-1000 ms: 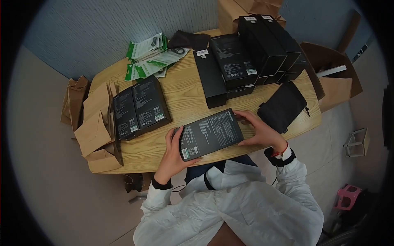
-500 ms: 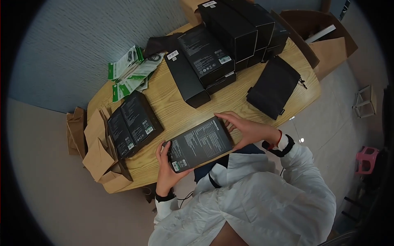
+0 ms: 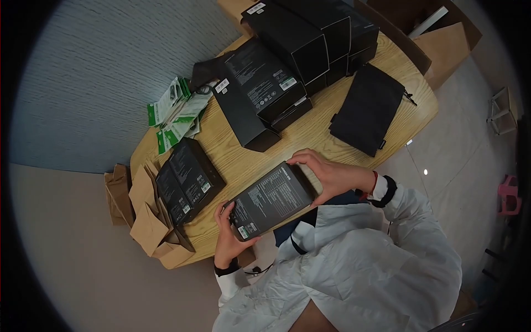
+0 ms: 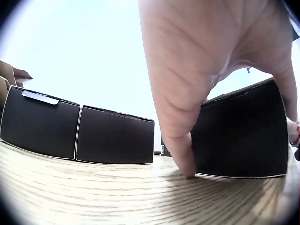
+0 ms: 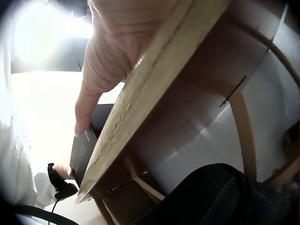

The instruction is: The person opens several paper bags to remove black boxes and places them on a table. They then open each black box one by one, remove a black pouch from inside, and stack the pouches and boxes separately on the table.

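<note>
A black box [image 3: 272, 200] printed with white text lies at the table's near edge, between both hands. My left hand [image 3: 229, 239] grips its left end, thumb on the near side and fingers at the far corner. At the other end my right hand [image 3: 335, 178] holds the box the same way, fingertips at the far corner and thumb at the near one. In the left wrist view the box's plain black end [image 4: 241, 136] stands on the wood, a fingertip touching the tabletop beside it. The table edge hides part of the box in the right wrist view.
Two similar boxes [image 3: 191, 180] lie at left beside folded brown paper bags [image 3: 149, 221]. Stacked black boxes [image 3: 298, 41] fill the back, near green-and-white packets [image 3: 174, 113]. A black drawstring pouch [image 3: 368, 110] lies at right, a cardboard carton [image 3: 448, 52] beyond it.
The head view has turned, so the table and its things appear rotated and shifted. Both hands keep their hold on the box, which stays at the near edge.
</note>
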Action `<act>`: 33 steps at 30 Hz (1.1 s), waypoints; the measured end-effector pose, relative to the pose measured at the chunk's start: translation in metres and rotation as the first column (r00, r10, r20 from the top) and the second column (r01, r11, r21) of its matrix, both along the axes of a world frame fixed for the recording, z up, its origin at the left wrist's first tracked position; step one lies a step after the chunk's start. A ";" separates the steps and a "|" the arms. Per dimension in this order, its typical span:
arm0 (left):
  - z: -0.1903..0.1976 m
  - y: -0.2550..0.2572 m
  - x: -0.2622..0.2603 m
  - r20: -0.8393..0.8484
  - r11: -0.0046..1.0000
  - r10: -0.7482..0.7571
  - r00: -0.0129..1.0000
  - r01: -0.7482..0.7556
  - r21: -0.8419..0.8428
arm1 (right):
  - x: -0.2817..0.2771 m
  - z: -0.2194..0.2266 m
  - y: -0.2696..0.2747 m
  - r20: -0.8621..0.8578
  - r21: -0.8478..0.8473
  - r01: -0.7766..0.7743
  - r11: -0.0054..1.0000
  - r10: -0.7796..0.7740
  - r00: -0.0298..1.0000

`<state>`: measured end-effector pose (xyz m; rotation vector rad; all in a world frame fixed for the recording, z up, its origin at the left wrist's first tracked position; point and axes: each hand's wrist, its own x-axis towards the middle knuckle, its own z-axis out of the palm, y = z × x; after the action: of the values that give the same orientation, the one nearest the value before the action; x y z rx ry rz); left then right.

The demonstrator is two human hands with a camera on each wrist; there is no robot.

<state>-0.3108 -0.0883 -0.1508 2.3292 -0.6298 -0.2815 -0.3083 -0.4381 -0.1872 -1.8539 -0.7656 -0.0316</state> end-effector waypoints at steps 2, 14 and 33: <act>-0.001 0.001 0.001 -0.002 1.000 0.004 1.000 -0.004 -0.006 | 0.000 0.000 0.000 0.020 0.007 0.008 1.000 -0.008 1.000; 0.002 -0.005 0.003 0.048 0.999 -0.023 0.999 0.025 -0.025 | 0.002 0.004 0.004 0.067 -0.066 0.012 0.998 -0.007 0.998; -0.006 -0.012 -0.023 -0.469 0.601 0.401 0.787 -0.612 -0.514 | 0.016 0.021 0.012 -0.349 0.004 -0.086 0.996 0.082 0.933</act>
<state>-0.3338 -0.1005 -0.1570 1.6272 0.1363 -0.1148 -0.2919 -0.4259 -0.1667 -1.7696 -0.5940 0.3501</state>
